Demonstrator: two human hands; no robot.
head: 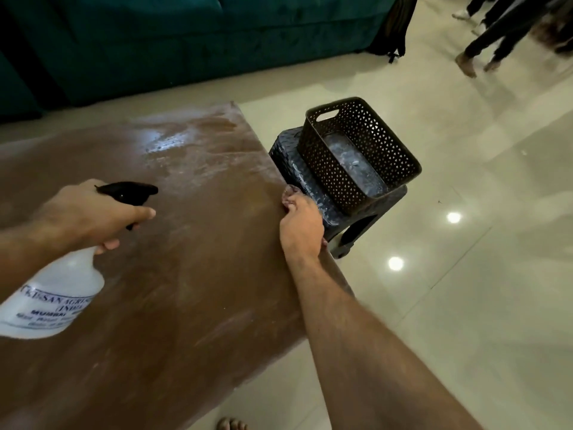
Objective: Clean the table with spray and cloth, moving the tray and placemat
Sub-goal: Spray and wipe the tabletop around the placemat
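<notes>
the left hand point(90, 212) grips the spray bottle point(52, 293) above the brown tabletop point(186, 274); the right hand point(300, 225) clutches a cloth point(290, 191) at the tabletop's right edge, beside a basket point(356, 153) on a stool point(297, 169).

We see through a single head-worn camera, looking forward and steeply down from close above the brown tabletop point(173, 259). The wide lens takes in its right edge, the tiled floor point(465, 305) beyond, and a green sofa point(186, 41) behind.

Matt brown table point(173, 274), perforated plastic basket point(359, 153), glossy floor point(465, 305).
</notes>
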